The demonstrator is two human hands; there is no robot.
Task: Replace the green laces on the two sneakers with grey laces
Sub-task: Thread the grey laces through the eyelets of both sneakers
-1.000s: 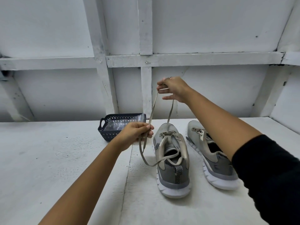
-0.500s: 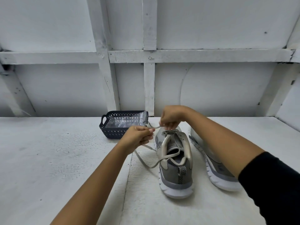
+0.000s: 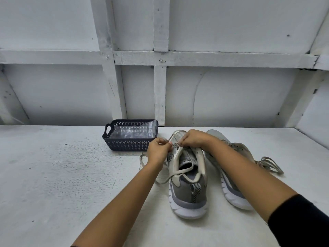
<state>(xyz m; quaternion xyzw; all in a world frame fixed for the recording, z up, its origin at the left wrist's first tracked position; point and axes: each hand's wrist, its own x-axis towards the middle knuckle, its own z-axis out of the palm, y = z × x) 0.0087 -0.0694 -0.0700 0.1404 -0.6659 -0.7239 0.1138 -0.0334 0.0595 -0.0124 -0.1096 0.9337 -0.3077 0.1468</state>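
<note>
Dark lattice basket (image 3: 128,146) holding clear plastic (image 3: 132,131), set on a speckled white table (image 3: 53,175) near a white wall (image 3: 231,95) braced with beams (image 3: 160,90).

Muted greys, white, navy.
2 grey-beige mesh sneakers (image 3: 187,191), white soles (image 3: 188,212), chevron-striped heel tab (image 3: 195,190); dark navy plastic basket (image 3: 128,145), diamond lattice.

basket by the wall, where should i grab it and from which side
Probably the loop handle on the left end of the basket, reached from the left. Its open slot lets fingers hook through, and that side faces bare table. The right end sits close to the sneaker where the left hand and right hand pinch the lace.
</note>
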